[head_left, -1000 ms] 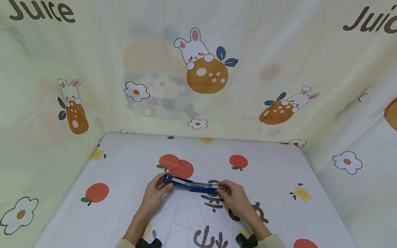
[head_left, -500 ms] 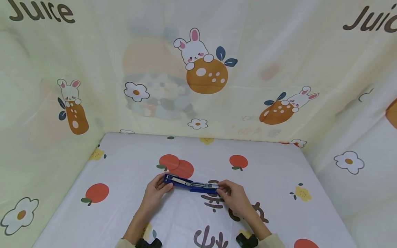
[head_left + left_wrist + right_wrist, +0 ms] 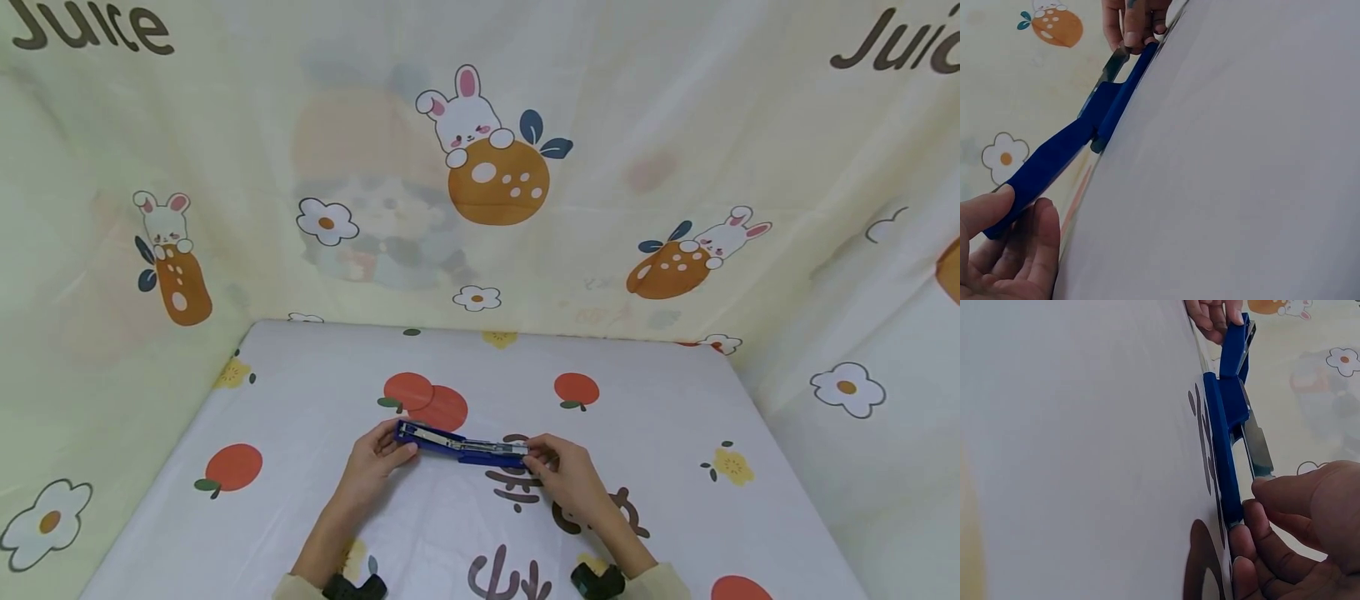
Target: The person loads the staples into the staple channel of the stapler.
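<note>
A blue stapler [image 3: 459, 446] lies opened wide near the middle of the table, its top arm swung far back to the left. My left hand [image 3: 375, 462] pinches the end of that blue top arm [image 3: 1047, 159] between thumb and fingers. At the other end, my right hand [image 3: 566, 475] is at the base and the metal staple magazine [image 3: 1257, 440]. In the right wrist view the thumb rests at the tip of the magazine, while the other fingers lie by the end of the blue base [image 3: 1225, 462].
A white cloth [image 3: 300, 392] printed with fruit and dark lettering covers the table. Behind and at both sides hangs a pale curtain [image 3: 600, 125] with rabbit and flower prints. Dark wrist cameras [image 3: 597, 581] sit on both wrists.
The head view has shifted very slightly. Both hands keep their hold on the stapler, which stays as it was.
</note>
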The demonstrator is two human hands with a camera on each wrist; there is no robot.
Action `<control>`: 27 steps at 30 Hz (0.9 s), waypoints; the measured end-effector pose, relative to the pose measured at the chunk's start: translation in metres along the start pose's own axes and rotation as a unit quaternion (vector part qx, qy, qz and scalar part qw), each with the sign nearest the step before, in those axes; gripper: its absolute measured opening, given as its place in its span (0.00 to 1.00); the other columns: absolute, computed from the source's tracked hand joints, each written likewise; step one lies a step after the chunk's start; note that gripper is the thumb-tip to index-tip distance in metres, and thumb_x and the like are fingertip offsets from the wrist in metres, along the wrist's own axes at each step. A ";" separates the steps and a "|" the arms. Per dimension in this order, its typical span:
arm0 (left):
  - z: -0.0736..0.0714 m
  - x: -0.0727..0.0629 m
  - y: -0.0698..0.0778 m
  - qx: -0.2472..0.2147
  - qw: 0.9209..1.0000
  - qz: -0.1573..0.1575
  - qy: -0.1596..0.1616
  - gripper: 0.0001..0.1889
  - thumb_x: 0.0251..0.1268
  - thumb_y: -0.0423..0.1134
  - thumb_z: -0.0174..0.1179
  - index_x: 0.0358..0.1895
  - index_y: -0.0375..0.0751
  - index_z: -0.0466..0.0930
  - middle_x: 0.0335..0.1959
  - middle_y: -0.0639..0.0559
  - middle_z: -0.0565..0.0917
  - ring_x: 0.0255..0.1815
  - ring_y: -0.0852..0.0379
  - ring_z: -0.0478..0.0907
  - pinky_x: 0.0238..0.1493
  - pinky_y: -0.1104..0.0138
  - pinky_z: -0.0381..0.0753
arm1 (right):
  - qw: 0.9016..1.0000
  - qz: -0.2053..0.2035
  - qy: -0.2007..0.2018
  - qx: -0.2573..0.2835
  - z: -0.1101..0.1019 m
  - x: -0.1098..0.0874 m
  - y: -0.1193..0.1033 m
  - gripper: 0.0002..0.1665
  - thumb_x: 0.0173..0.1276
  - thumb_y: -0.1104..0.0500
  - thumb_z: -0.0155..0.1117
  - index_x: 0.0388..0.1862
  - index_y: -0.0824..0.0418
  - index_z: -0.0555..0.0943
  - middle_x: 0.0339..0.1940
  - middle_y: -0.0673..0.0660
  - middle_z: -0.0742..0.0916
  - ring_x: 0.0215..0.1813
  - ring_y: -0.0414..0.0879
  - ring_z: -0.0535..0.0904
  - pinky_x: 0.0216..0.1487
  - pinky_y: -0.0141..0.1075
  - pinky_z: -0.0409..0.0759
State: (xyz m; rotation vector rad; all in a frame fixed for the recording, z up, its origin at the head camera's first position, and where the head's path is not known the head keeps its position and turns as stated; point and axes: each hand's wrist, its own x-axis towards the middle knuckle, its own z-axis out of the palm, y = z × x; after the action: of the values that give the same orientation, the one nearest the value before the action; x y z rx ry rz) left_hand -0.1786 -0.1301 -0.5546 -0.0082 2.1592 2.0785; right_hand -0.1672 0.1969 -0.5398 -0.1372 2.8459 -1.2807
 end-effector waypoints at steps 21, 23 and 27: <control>0.000 -0.002 0.007 0.012 1.000 -0.010 -0.008 0.31 0.72 0.36 0.69 0.75 0.34 0.72 0.68 0.36 0.83 0.67 0.47 0.84 0.59 0.71 0.87 | 1.000 -0.002 -0.008 0.002 -0.001 0.000 0.000 0.11 0.71 0.62 0.74 0.50 0.54 0.89 0.35 0.47 0.87 0.37 0.40 0.77 0.38 0.25 0.79; 0.001 -0.002 0.009 0.011 1.000 -0.008 -0.013 0.32 0.72 0.36 0.69 0.76 0.34 0.71 0.68 0.36 0.83 0.68 0.45 0.83 0.60 0.71 0.87 | 1.000 -0.002 -0.008 0.002 -0.001 0.001 0.000 0.10 0.71 0.62 0.74 0.50 0.54 0.89 0.35 0.48 0.87 0.37 0.41 0.77 0.38 0.25 0.79; 0.003 0.000 0.011 0.008 1.000 -0.009 -0.016 0.32 0.72 0.35 0.69 0.77 0.34 0.71 0.68 0.37 0.83 0.68 0.46 0.84 0.59 0.70 0.87 | 1.000 0.003 -0.008 0.003 -0.001 0.002 0.000 0.10 0.72 0.62 0.73 0.50 0.54 0.89 0.35 0.48 0.87 0.38 0.41 0.77 0.38 0.25 0.78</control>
State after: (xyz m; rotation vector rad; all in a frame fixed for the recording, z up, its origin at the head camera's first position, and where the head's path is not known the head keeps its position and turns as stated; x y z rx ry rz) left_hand -0.1792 -0.1270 -0.5434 0.0069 2.1486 2.0370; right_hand -0.1691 0.1977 -0.5385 -0.1388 2.8274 -1.2809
